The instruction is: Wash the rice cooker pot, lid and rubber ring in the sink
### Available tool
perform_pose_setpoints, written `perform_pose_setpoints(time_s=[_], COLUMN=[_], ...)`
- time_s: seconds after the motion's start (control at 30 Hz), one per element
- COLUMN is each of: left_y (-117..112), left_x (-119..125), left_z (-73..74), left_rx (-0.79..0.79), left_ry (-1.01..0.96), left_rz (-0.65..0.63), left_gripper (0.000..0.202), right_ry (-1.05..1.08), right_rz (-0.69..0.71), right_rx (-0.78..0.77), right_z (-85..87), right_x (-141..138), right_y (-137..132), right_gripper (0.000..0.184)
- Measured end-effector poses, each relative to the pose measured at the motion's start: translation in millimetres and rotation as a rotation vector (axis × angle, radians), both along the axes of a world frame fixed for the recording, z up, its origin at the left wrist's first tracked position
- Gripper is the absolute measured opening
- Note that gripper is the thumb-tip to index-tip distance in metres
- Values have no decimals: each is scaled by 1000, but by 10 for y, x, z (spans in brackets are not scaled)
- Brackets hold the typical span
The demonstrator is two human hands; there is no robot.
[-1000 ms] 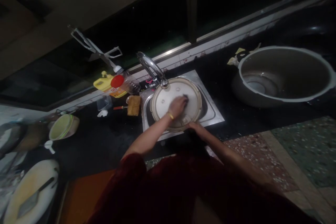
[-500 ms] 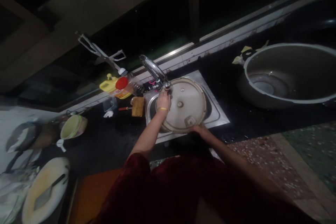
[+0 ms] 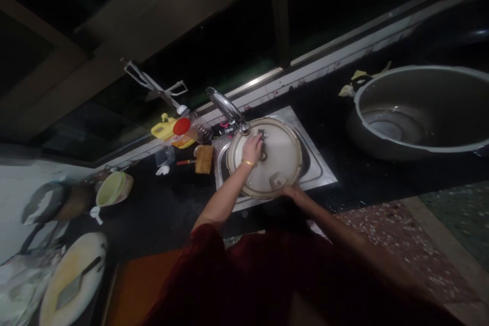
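Note:
A large round metal pressure cooker lid lies tilted over the steel sink, its fittings facing up. My left hand is on the lid just below the tap, fingers bent and closed. A small dark thing shows at its fingertips; I cannot make out what it is. At the near rim, my right hand grips the lid's edge, its fingers partly hidden beneath.
A big deep pot stands on the black counter to the right. Left of the sink are a brown sponge-like block, a yellow jug and a green-rimmed tub. A cleaver lies on a pale board.
My left hand has moved right across the lid, from its left edge by the tap toward the middle. My right hand stays at the near rim. The view has shifted slightly.

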State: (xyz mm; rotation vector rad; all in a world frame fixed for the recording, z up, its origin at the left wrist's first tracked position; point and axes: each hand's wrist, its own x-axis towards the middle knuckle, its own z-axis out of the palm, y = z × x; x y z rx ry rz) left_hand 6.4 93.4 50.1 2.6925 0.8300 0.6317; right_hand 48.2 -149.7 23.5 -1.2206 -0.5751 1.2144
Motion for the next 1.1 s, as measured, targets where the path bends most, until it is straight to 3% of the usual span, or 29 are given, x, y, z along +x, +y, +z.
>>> perform_pose_setpoints(time_s=[0.1,0.23,0.3,0.37,0.43,0.53,0.6,0.67,0.73,0.8,0.9,0.97,1.03,1.1], left_y=[-27,-149,-140,-52,36,-59,-305,-572,-695,-584,-190,-63,-155,-353], left_x=[108,238,215,127,15,-132,-213,-286,-330,-318,-216,-181,-236,-362], left_z=[24,77,116,158,165,42,-111,-239,-267,-179,36,101,54,-46], left_rx=[31,97,143,157,150,104,32,-72,-137,-111,26,102,109,62], left_ry=[6,127,226,278,270,264,311,355,370,383,390,328,293,326], left_rz=[54,-188,-252,-190,-46,120,74,-75,-187,-152,109,209,189,71], left_gripper=[27,28,29,30,31,31,31,30,31,30,27,28,26,22], right_ry=[23,12,25,28,11,-16,-47,-77,-91,-86,-70,-55,-55,-75], right_rz=[50,64,49,28,-2,-80,-119,-140,-163,-168,-130,-131,-159,-168], right_rx=[-19,45,39,21,12,4,-2,4,15,13,16,18,13,29], right_z=[-4,17,10,-14,-45,-77,-86,-86,-75,-52,-18,-11,-14,-13], right_x=[-35,-63,-70,-77,-74,-12,79,184,264,286,221,173,169,203], right_y=[-1,8,-2,-17,-15,38,91,129,132,100,40,26,38,55], right_gripper=[29,32,33,34,31,29,29,27,28,31,35,40,42,40])
